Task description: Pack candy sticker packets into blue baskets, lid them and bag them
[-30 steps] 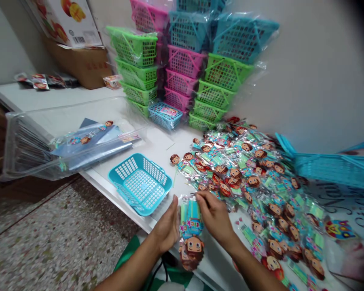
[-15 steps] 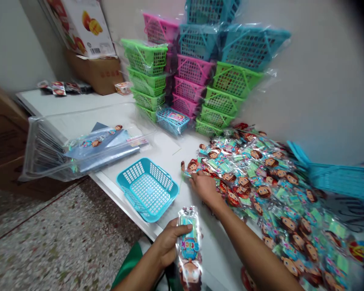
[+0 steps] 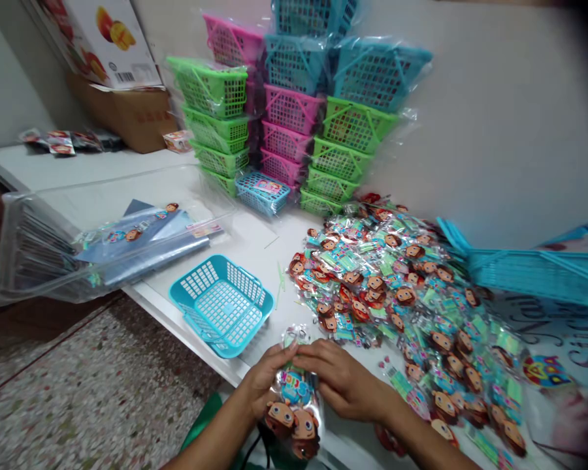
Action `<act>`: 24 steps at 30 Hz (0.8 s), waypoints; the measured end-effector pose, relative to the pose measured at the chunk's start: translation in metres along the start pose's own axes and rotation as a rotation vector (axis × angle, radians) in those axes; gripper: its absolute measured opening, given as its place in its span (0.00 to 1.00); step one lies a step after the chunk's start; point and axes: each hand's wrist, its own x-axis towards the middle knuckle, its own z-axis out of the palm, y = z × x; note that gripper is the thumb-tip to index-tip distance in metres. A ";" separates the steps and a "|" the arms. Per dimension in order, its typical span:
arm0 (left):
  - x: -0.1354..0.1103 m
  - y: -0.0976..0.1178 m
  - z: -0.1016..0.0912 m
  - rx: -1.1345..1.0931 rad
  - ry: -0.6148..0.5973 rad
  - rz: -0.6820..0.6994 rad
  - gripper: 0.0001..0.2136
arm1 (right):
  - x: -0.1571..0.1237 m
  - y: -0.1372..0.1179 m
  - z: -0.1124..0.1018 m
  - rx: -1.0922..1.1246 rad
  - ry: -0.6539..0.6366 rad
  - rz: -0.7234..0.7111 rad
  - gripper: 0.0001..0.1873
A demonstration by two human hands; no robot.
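At the table's front edge my left hand (image 3: 262, 385) grips a few clear cartoon-figure packets (image 3: 294, 391), their printed heads pointing down toward me. My right hand (image 3: 340, 378) is closed over the upper right of the same packets, its fingertips meeting my left thumb. How many packets lie in the bundle is partly hidden by my fingers. Just beyond my left hand stands a blue plastic basket (image 3: 223, 307) with nothing in it. To the right spreads a big heap of similar packets (image 3: 377, 281).
Stacks of wrapped green baskets (image 3: 215, 91), pink baskets (image 3: 291, 111) and blue baskets (image 3: 379, 72) rise at the back. A clear plastic tub (image 3: 53, 261) with sheets sits at left. Nested blue baskets (image 3: 534, 274) stand at right, and a carton (image 3: 122, 111) at back left.
My right hand has come back from the edge of the heap to my left hand. Another packet now lies beside the one held before. The view has shifted slightly to the right.
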 end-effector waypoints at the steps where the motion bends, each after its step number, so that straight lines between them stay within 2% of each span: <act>1: 0.000 -0.002 0.000 0.016 0.023 0.025 0.06 | 0.004 0.005 -0.001 0.043 0.060 0.050 0.25; 3: -0.001 -0.004 0.000 0.035 0.074 0.040 0.06 | 0.019 0.023 -0.001 0.013 0.212 0.218 0.19; 5: -0.002 -0.004 0.002 0.049 0.115 0.026 0.08 | 0.044 0.047 -0.002 -0.196 0.270 0.427 0.16; 7: -0.003 -0.003 0.002 0.044 0.134 -0.002 0.09 | 0.073 0.071 -0.003 -0.432 0.190 0.583 0.19; 10: -0.005 0.000 -0.001 -0.024 0.101 -0.158 0.14 | 0.105 0.098 -0.004 -0.547 0.112 0.666 0.18; 13: -0.006 0.002 -0.005 -0.113 0.048 -0.254 0.19 | 0.108 0.110 -0.011 -0.547 0.103 0.685 0.16; 17: -0.003 0.000 -0.004 -0.053 0.099 -0.138 0.13 | 0.078 0.104 -0.030 -0.558 0.180 0.701 0.19; 19: -0.002 0.000 0.000 0.003 0.133 -0.131 0.10 | 0.059 0.090 -0.034 -0.537 0.254 0.657 0.19; 20: -0.001 0.000 0.003 0.004 0.133 -0.145 0.10 | 0.049 0.080 -0.034 -0.498 0.296 0.573 0.18; 22: -0.001 0.002 0.008 -0.048 0.104 -0.170 0.11 | 0.030 0.057 -0.027 -0.381 0.333 0.283 0.17; 24: -0.001 0.004 0.011 -0.114 0.061 -0.143 0.15 | 0.014 0.032 -0.015 -0.288 0.269 -0.017 0.19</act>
